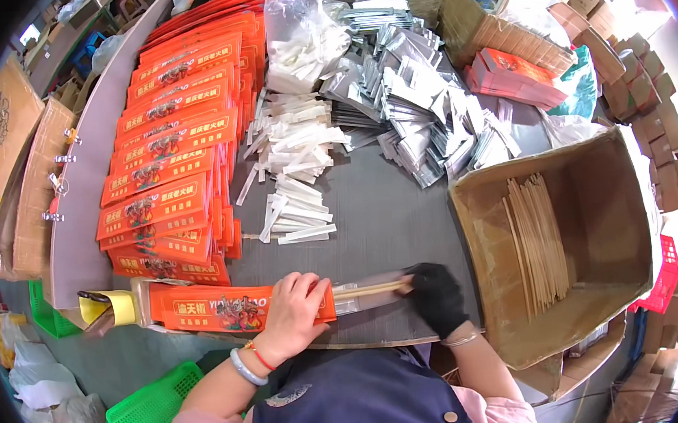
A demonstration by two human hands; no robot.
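Bridging the gap between the two hands, a pair of chopsticks (375,289) runs from the right fingers to the end of the red sleeve (218,307) beneath the left palm. This piece looks partway along: a length of wood shows outside the printed part, with clear film about it. Plenty appears left: loose sticks (540,245) stand in the cardboard box (601,219) just right of the right hand, while white paper packets (298,211) and silver packets (425,89) lie on the tabletop (373,224) beyond both hands. Whether any of the fanned red sleeves (169,142), ahead and left of the left hand, are filled, I cannot tell.

The left hand (296,313) reaches in palm down, fingers close together and pointing forward, resting on the sleeve; whether its thumb pinches underneath is hidden. Well apart from it, the right hand (439,300), black-gloved and slightly blurred, is closed on the chopsticks' outer ends, its wrist angled inward.
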